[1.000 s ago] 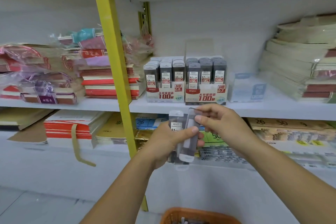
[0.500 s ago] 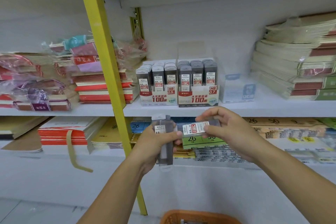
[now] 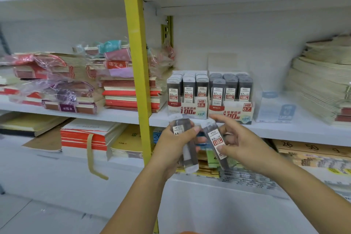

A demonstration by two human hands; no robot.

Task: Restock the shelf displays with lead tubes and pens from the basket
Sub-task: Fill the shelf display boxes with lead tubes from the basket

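1. Since the view has tipped upward from half a second ago, the orange basket (image 3: 188, 232) is down to a sliver at the bottom edge, between the two forearms.
2. Just above it, the left hand (image 3: 174, 146) grips a bunch of lead tubes (image 3: 190, 157) as it did before. Its fingers are curled tight round their upper half, and the tubes stand upright with their clear ends poking out below the palm.
3. Beside it, the right hand (image 3: 247, 148) holds a single lead tube (image 3: 216, 140). That tube lay crosswise half a second ago; now it stands nearly upright, its top leaning toward the left hand. The thumb presses on the 0.5 label and the fingers close behind it, with the forefinger stretched toward the top end. It sits just beside the bunch, though I cannot tell whether the two touch.
4. Behind both hands runs the front edge of the middle shelf (image 3: 284, 131). Two boxes stand side by side on it: the 0.5 display box (image 3: 188, 109) on the left and the 0.7 display box (image 3: 230, 110) on the right. Both are packed with upright tubes.
5. Farther round, a yellow post (image 3: 136, 62) rises just left of the boxes, with stacked notebooks (image 3: 129, 97) beyond it. A pale blue box (image 3: 275, 108) sits to the right, and piled paper pads (image 3: 319, 85) fill the shelf's right end.
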